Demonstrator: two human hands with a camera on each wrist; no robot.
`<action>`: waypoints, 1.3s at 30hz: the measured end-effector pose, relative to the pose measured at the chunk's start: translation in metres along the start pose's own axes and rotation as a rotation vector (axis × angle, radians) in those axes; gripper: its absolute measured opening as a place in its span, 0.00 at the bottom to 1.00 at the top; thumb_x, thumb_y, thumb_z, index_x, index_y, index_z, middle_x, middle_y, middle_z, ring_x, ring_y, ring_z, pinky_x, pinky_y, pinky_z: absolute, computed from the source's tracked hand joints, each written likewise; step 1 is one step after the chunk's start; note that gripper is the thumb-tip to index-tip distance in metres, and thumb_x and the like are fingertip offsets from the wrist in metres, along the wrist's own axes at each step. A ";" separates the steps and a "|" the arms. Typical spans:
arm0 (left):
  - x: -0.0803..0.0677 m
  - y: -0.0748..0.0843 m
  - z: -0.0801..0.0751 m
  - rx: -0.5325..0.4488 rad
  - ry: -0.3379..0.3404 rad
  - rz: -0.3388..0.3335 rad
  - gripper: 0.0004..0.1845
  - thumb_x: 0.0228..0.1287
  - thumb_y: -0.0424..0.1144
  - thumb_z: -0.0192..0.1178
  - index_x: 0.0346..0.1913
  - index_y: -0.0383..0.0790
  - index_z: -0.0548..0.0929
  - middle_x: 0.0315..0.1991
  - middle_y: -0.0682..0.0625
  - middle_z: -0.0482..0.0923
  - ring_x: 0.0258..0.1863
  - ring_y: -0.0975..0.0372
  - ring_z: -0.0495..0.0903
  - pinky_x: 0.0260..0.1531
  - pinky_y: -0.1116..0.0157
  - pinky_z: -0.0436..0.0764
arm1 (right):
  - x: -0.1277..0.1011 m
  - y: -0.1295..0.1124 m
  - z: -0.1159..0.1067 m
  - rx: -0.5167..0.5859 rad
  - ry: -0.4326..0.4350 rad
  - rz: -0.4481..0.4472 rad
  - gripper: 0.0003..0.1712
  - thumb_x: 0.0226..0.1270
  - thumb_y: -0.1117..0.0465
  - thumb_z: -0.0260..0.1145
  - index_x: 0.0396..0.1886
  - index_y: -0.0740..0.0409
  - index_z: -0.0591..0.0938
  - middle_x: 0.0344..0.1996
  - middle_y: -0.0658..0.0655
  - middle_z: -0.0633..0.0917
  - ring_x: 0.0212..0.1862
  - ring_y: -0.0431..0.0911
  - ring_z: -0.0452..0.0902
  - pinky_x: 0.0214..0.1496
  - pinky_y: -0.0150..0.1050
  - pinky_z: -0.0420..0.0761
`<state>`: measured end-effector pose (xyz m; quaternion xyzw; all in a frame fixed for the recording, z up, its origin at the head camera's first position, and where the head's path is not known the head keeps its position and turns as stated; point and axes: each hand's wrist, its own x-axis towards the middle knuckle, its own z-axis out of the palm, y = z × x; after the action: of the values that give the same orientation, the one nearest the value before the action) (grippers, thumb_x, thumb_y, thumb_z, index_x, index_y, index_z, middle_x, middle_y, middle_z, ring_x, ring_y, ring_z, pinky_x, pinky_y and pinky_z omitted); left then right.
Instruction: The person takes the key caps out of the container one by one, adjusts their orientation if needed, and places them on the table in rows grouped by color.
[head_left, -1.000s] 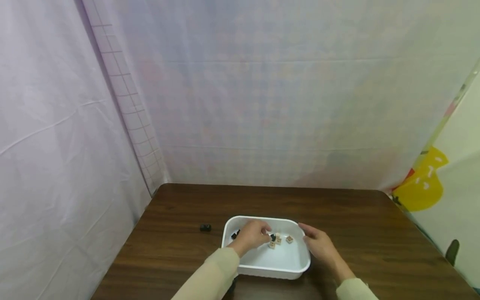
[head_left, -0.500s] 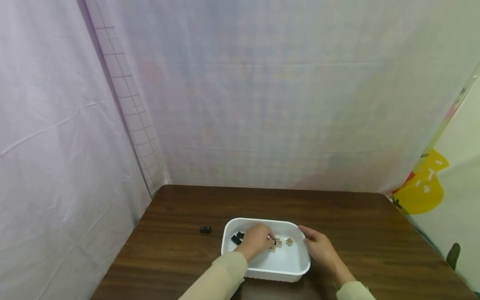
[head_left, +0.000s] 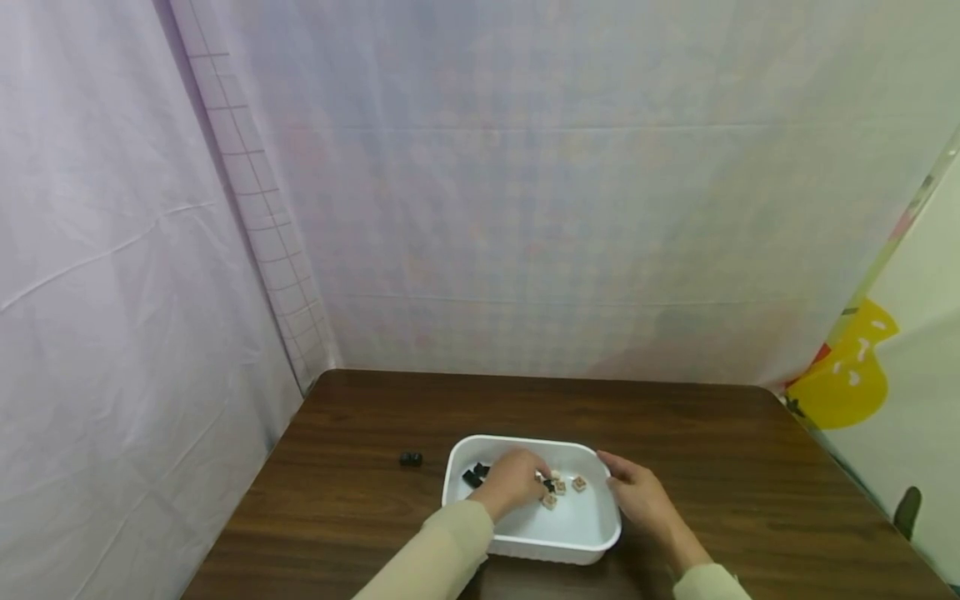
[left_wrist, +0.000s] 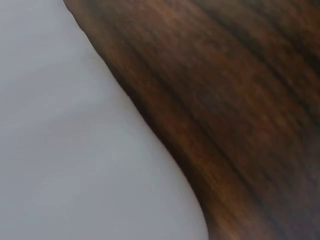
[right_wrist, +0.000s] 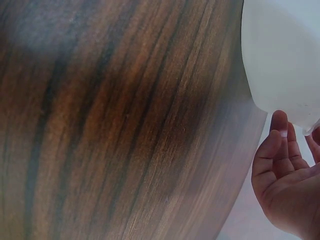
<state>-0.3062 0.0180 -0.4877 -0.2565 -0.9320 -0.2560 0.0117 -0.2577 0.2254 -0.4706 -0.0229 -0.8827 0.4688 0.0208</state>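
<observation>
Left hand was inside the white tub, fingers curled down over the tan blocks & black blocks; grip on a piece can't be told. Right hand rested w/ relaxed fingers on the tub's right rim. One black block lay apart on the wooden table, left of the tub.

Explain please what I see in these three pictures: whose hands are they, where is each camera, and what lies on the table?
No machine here: a person works with two bare hands. The wide picture comes from a camera on the head; the two close ones come from cameras on the wrists, showing only blurred wood and white plastic. A white tub stands on a brown table. Inside lie small tan blocks and black pieces; one black piece lies outside, left of it. The left hand reaches into the tub among the blocks; whether it holds one is hidden. The right hand rests at the tub's right rim.
</observation>
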 end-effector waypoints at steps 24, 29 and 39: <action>-0.001 -0.010 -0.024 -0.297 0.032 -0.048 0.10 0.49 0.31 0.74 0.34 0.38 0.85 0.26 0.56 0.79 0.25 0.69 0.74 0.31 0.72 0.76 | 0.000 -0.002 0.000 -0.041 -0.008 0.004 0.25 0.68 0.70 0.54 0.64 0.69 0.75 0.58 0.75 0.76 0.61 0.66 0.72 0.60 0.59 0.72; -0.001 -0.012 -0.029 -0.369 0.050 -0.056 0.12 0.45 0.29 0.76 0.33 0.38 0.85 0.24 0.56 0.78 0.24 0.69 0.73 0.28 0.71 0.75 | 0.000 -0.001 0.000 -0.039 -0.002 0.002 0.25 0.68 0.70 0.55 0.64 0.69 0.75 0.58 0.75 0.76 0.61 0.66 0.72 0.61 0.59 0.71; -0.008 -0.018 -0.046 -0.371 0.078 -0.076 0.11 0.50 0.32 0.75 0.37 0.40 0.86 0.26 0.57 0.76 0.27 0.68 0.73 0.29 0.70 0.74 | 0.002 0.001 0.000 -0.033 -0.006 0.004 0.25 0.67 0.71 0.54 0.65 0.70 0.74 0.58 0.76 0.76 0.62 0.67 0.71 0.61 0.60 0.70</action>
<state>-0.3132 -0.0216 -0.4575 -0.2088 -0.8766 -0.4335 -0.0094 -0.2599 0.2261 -0.4718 -0.0235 -0.8903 0.4545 0.0170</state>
